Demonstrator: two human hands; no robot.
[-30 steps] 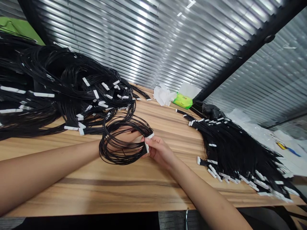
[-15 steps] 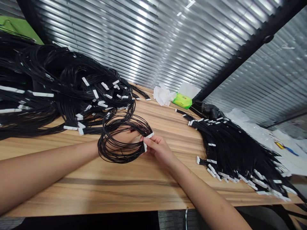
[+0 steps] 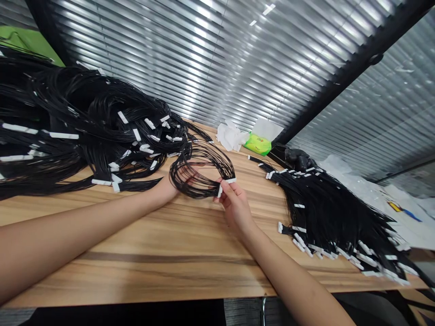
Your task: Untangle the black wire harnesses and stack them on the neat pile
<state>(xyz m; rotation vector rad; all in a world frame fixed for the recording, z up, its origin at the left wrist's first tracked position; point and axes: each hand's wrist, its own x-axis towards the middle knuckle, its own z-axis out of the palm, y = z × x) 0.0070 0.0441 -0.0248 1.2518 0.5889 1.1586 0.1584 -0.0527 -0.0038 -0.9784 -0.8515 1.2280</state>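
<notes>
A coiled black wire harness (image 3: 181, 183) with white connectors (image 3: 231, 180) at its ends is held above the wooden table, near the middle. My right hand (image 3: 234, 199) is closed, pinching the connector ends between thumb and fingers at the coil's right side. My left hand (image 3: 190, 175) reaches in among the loops from the left, and strands cross in front of it. Its fingers are mostly hidden by the wires, so their grip cannot be made out. Left of the coil lies a large heap of similar black harnesses (image 3: 112, 106) with white connectors.
On the right of the table (image 3: 163, 262) a second pile of harnesses (image 3: 326, 213) is laid out. A green tissue pack (image 3: 258, 144) and crumpled white tissue (image 3: 231, 136) sit at the back edge, before metallic blinds (image 3: 170, 50). A yellow-and-blue tool (image 3: 404, 210) lies far right.
Both hands have moved right and slightly away with the coil, which now sits clearer of the left heap. The right hand still pinches the connectors.
</notes>
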